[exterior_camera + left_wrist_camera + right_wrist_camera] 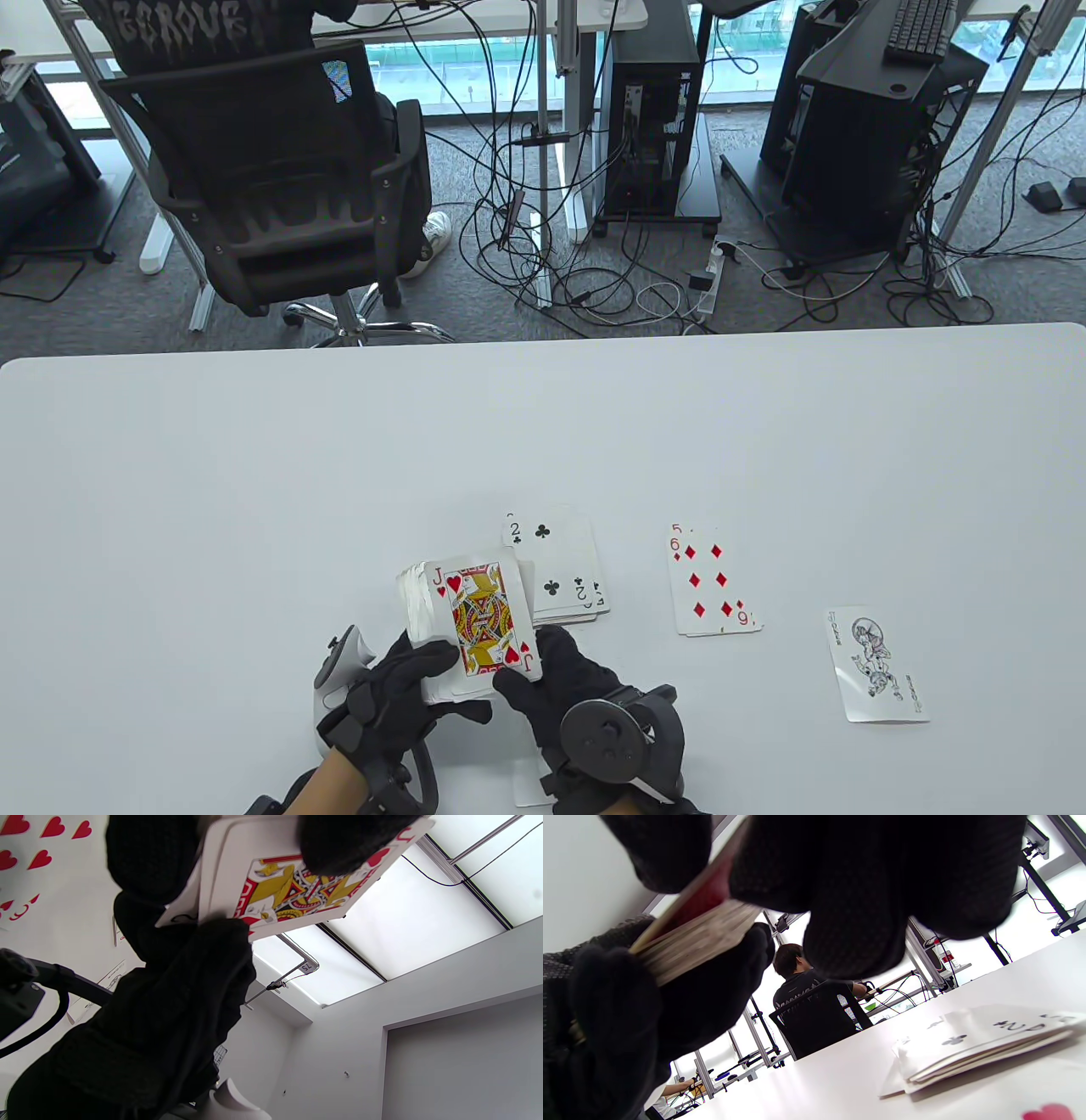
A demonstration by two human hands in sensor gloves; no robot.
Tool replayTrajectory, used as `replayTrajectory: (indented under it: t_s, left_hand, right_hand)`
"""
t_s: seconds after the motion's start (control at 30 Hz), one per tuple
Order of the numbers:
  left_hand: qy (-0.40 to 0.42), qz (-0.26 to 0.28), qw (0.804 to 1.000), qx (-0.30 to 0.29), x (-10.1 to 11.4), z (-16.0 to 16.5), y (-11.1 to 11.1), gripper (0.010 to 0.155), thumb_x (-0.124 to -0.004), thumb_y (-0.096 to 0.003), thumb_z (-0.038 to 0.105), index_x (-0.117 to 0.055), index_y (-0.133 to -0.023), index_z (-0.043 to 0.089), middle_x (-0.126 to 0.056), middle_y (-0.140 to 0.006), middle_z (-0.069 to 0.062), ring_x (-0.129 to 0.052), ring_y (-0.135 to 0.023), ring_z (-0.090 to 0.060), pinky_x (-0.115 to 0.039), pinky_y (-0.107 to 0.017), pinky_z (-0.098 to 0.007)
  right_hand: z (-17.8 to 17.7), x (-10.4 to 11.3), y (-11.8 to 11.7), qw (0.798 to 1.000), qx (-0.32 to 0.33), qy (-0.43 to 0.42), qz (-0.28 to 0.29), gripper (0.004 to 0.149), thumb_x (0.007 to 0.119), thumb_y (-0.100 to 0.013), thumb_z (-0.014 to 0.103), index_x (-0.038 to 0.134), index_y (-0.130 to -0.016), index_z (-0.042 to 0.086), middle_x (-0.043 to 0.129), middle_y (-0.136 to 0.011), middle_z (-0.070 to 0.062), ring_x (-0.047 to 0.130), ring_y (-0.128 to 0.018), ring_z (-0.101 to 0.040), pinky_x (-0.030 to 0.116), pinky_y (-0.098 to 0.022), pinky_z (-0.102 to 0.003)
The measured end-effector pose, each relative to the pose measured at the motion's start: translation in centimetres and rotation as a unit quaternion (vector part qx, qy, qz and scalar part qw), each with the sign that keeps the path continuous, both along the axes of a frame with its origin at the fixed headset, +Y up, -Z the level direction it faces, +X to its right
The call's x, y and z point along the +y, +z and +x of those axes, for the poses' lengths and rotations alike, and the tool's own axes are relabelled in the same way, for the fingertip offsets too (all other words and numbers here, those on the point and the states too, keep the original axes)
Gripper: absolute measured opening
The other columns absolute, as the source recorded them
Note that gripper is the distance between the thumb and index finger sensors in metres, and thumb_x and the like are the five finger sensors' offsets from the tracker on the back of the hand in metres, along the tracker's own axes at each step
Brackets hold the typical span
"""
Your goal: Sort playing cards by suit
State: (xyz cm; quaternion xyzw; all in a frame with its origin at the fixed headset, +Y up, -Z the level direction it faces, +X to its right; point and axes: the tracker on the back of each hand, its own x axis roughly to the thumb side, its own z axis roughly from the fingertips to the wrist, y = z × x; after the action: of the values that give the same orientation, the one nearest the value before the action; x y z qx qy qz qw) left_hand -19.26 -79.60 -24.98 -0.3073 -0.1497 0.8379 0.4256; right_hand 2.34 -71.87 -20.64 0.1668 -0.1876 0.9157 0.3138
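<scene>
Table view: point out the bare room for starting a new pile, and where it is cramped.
Free: the white table left of the deck with the jack of hearts on top, the whole far half, and the gap between the two-of-clubs pile and the six-of-diamonds pile. Cramped: near edge, where the left hand and right hand hold the deck; a narrower gap before the joker card.

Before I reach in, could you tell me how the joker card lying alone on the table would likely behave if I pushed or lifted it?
The joker card lies flat on the smooth white table, so a push would probably slide it easily. A single thin sheet, it is likely very light and bendy. Its edges sit flush, so lifting may need a fingernail.
</scene>
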Motion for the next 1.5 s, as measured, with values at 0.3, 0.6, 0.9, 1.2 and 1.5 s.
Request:
replayTrajectory:
  t_s: [0.3, 0.6, 0.9, 1.2, 1.5]
  left_hand:
    - [-0.004, 0.002, 1.0, -0.01, -0.1, 0.3, 0.0, 0.055, -0.072, -0.0603, 0.042, -0.043, -0.107, 0.037, -0.057, -0.113, 0.006, -0.072, -0.1, -0.029, -0.082, -0.055, -0.042]
    - [0.013, -0.004, 1.0, 0.003, 0.0, 0.0, -0.1, 0.054, -0.071, -0.0604, 0.041, -0.043, -0.107, 0.037, -0.058, -0.112, 0.006, -0.073, -0.1, -0.028, -0.083, -0.054, -0.042]
    - [0.029, -0.014, 0.999, 0.042, -0.1, -1.1, -0.5, 0.054, -0.071, -0.0608, 0.042, -0.042, -0.107, 0.037, -0.057, -0.112, 0.006, -0.073, -0.1, -0.028, -0.084, -0.054, -0.041]
    - [0.033, -0.014, 0.998, 0.051, -0.1, -1.5, -0.6, 0.054, -0.07, -0.0608, 0.042, -0.042, -0.107, 0.037, -0.057, -0.112, 0.007, -0.073, -0.1, -0.027, -0.084, -0.054, -0.04]
    - [0.028, -0.017, 0.998, 0.049, -0.1, -1.4, -0.5, 0.054, -0.07, -0.0608, 0.042, -0.042, -0.107, 0.037, -0.057, -0.112, 0.006, -0.073, -0.1, -0.027, -0.084, -0.054, -0.041]
  right_hand:
    - [0.9, -0.5, -0.7, 0.995, 0.014, -0.09, -0.044, 0.039, 0.068, -0.052, 0.028, 0.075, -0.07, -0.006, 0.091, -0.035, 0.002, 0.101, -0.028, -0.019, 0.089, -0.026, -0.042]
    - [4.1, -1.0, -1.7, 0.974, -0.038, -0.201, -0.096, 0.039, 0.068, -0.052, 0.026, 0.078, -0.07, -0.007, 0.093, -0.036, -0.001, 0.102, -0.028, -0.022, 0.089, -0.026, -0.043]
    - [8.3, -0.8, -2.4, 0.959, -0.08, -0.213, -0.166, 0.039, 0.068, -0.053, 0.023, 0.078, -0.067, -0.012, 0.093, -0.032, -0.002, 0.101, -0.023, -0.022, 0.089, -0.021, -0.043]
    - [6.4, -2.7, -2.7, 0.911, 0.009, -0.055, -0.409, 0.039, 0.069, -0.054, 0.02, 0.079, -0.065, -0.016, 0.094, -0.029, -0.003, 0.101, -0.018, -0.023, 0.088, -0.017, -0.043]
    - [3.6, -4.5, -2.1, 0.855, -0.064, 0.224, -0.464, 0.042, 0.068, -0.054, 0.022, 0.081, -0.061, -0.017, 0.095, -0.026, -0.003, 0.101, -0.014, -0.022, 0.089, -0.015, -0.043]
